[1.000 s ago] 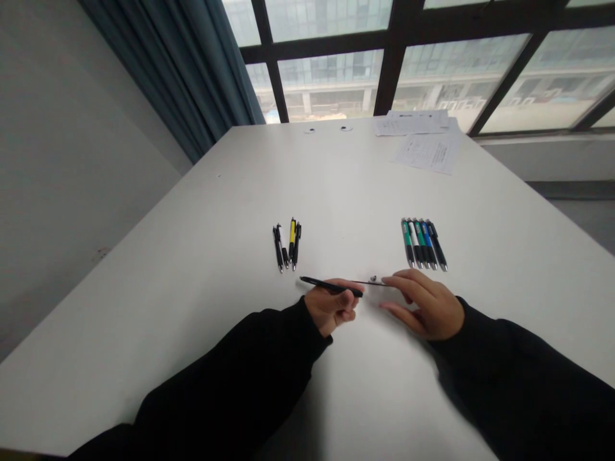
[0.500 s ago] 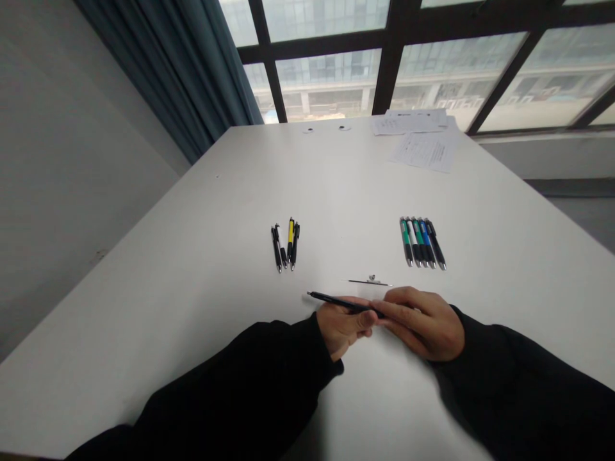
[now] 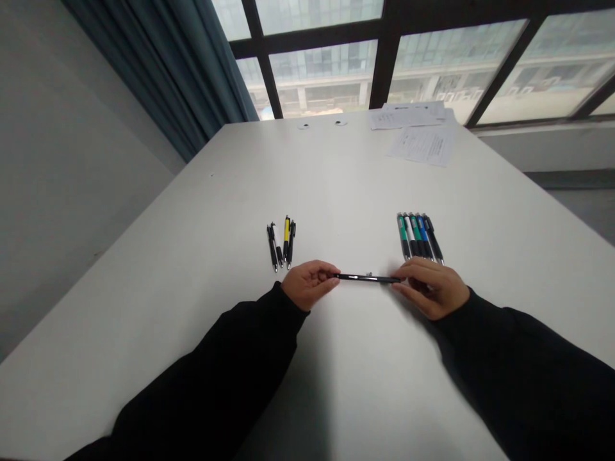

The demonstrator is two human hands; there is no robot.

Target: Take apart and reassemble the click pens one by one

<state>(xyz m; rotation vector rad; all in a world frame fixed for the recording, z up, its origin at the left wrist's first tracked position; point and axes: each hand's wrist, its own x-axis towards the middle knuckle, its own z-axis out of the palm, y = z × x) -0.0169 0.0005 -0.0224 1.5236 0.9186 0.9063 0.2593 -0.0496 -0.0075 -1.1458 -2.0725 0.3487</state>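
A thin black pen point(image 3: 368, 278) lies level between my two hands, just above the white table point(image 3: 202, 269). My left hand point(image 3: 310, 283) pinches its left end with closed fingers. My right hand point(image 3: 432, 288) pinches its right end. A tiny pale part point(image 3: 369, 274) shows right behind the pen's middle; I cannot make out what it is. A group of black, white and yellow pens point(image 3: 280, 238) rests just beyond my left hand. A row of green, white, blue and black pens point(image 3: 418, 235) sits just beyond my right hand.
Printed paper sheets point(image 3: 423, 137) lie at the table's far right edge, below the window point(image 3: 336, 64). A blue curtain point(image 3: 182, 83) hangs at the far left. Two small round marks point(image 3: 321, 123) sit at the far edge.
The pen was held mainly in my left hand, pointing left. My right hand came onto it, and both hands moved forward; now it spans between them over the spot where a thin rod lay.
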